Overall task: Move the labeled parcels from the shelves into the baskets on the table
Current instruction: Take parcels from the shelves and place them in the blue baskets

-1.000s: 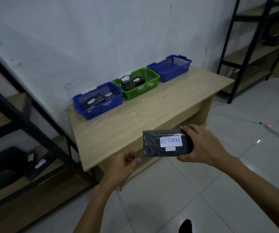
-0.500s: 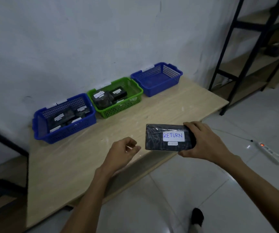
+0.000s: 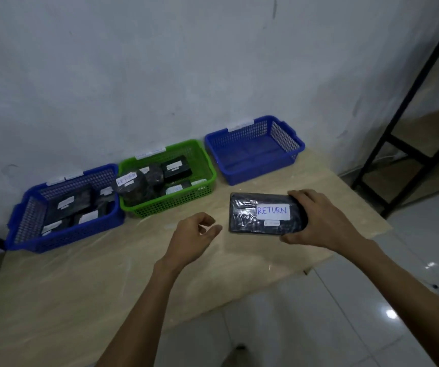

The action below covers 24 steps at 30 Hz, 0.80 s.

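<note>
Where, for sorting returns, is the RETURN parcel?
Head view, right of centre: RETURN parcel in the right hand, over the table, near the right blue basket.

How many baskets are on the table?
3, in a row: the left blue basket holding parcels, the green basket in the middle, also holding parcels, and the right blue basket, with none visible.
</note>
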Tool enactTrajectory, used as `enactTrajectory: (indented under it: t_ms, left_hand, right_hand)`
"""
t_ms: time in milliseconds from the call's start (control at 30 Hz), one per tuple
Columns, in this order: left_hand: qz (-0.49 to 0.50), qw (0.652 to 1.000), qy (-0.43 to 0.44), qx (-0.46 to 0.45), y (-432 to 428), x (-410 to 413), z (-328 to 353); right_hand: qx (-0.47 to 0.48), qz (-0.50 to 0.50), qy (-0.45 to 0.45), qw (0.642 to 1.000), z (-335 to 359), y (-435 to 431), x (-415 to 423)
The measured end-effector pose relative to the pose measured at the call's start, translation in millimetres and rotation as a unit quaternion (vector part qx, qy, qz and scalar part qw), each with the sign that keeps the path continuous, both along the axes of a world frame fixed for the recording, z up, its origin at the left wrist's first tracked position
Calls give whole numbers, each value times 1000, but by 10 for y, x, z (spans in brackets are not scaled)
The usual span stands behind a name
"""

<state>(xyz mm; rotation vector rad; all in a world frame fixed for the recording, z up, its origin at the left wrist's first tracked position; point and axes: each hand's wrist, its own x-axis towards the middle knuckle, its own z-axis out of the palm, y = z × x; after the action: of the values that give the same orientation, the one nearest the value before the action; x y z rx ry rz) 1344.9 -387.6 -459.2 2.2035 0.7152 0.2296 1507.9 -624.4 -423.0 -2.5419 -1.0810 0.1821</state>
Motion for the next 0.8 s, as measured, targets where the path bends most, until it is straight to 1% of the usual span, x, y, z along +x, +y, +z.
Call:
enactTrajectory:
  t_ms: [200, 300, 400, 467, 567, 700, 800]
  left_hand:
    - [71, 997, -14, 5, 375, 1175, -218]
    - [108, 993, -48, 28, 655, 1764, -331]
    - [159, 985, -38, 51, 910, 2178, -440]
    - [185, 981, -14, 58, 1088, 2448, -493]
    - [220, 973, 47, 51, 1315, 2763, -623]
    - [247, 964, 95, 33, 1529, 3030, -856]
    - [259, 957, 127, 9, 1653, 3173, -1001]
  right_hand:
    - [-14, 34, -16, 999, -159, 435, 1026]
    - [-18, 41, -10, 999, -252, 694, 1513]
    - [-43, 47, 11, 998, -294, 968, 1923]
    - [-44, 58, 7, 997, -316, 1180, 2192]
    - [-33, 60, 8, 998, -421, 1486, 2549]
    - [-63, 84, 29, 994, -676, 1862, 2908]
    - [-86, 104, 28, 990, -883, 2176, 3163]
